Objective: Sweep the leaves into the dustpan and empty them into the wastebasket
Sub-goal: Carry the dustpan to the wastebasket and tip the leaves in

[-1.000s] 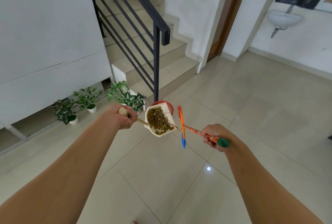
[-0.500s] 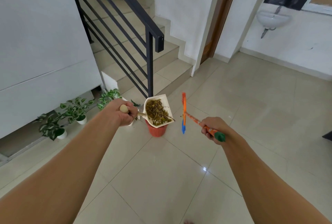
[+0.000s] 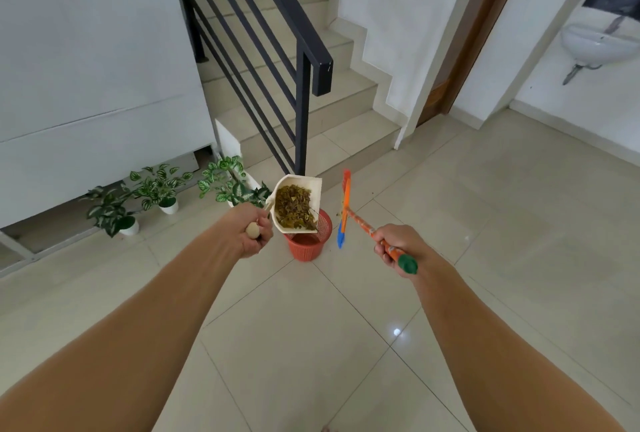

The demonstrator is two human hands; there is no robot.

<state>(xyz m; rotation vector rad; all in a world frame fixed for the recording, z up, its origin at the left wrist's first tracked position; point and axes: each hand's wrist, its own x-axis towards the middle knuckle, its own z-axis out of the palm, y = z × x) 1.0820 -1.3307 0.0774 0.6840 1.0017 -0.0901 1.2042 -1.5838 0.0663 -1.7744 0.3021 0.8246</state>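
Note:
My left hand [image 3: 250, 232] grips the wooden handle of a cream dustpan [image 3: 313, 189]. The pan carries a heap of dry brown-green leaves [image 3: 294, 206] and hangs over the back rim of a small red mesh wastebasket [image 3: 308, 246] standing on the tiled floor. My right hand [image 3: 398, 246] holds the orange, green-capped handle of a small broom [image 3: 344, 210], whose orange and blue head is up in the air just right of the basket.
Several small potted plants [image 3: 159, 189] line the wall at the left. A staircase with a black railing [image 3: 301, 61] rises behind the basket. A brown door [image 3: 460, 50] and a wall sink [image 3: 595, 43] are at the right. Pale floor tiles [image 3: 485, 223] stretch around.
I have come closer to the basket. The dustpan with its leaves now hangs over the basket's rim, and more of the basket shows below it. The broom stays raised beside it.

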